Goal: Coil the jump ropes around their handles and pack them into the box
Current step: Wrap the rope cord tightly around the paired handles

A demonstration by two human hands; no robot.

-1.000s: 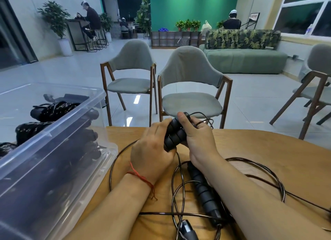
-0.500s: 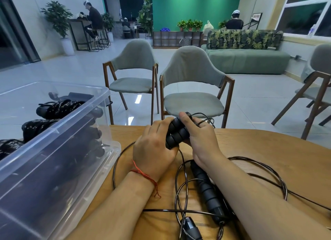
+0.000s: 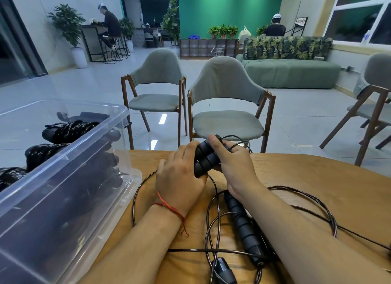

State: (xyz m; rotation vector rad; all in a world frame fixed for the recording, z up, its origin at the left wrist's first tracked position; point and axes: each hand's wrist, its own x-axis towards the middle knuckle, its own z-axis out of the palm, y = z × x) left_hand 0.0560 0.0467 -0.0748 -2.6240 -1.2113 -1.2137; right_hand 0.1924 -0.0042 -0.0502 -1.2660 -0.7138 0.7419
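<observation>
Two black ribbed jump-rope handles (image 3: pixel 206 158) lie side by side, held above the far part of the wooden table (image 3: pixel 317 188). My left hand (image 3: pixel 179 173) grips them from the left and my right hand (image 3: pixel 234 163) from the right, thumb on top. Thin black rope (image 3: pixel 213 216) trails from them in loose loops over the table. Another ribbed handle (image 3: pixel 243 226) lies on the table under my right forearm, and a further handle end (image 3: pixel 223 271) shows at the bottom edge. A clear plastic box (image 3: pixel 63 178) on the left holds several coiled black ropes (image 3: pixel 69 130).
Two grey chairs with wooden frames (image 3: pixel 226 106) stand just beyond the table's far edge, a third (image 3: pixel 372 106) to the right. A green sofa (image 3: pixel 289 72) and people sit far back in the room. Rope loops (image 3: pixel 313 201) cover the table's right side.
Both hands hold the paired handles in nearly the same place; my view has shifted slightly. The rope loops on the table look unchanged.
</observation>
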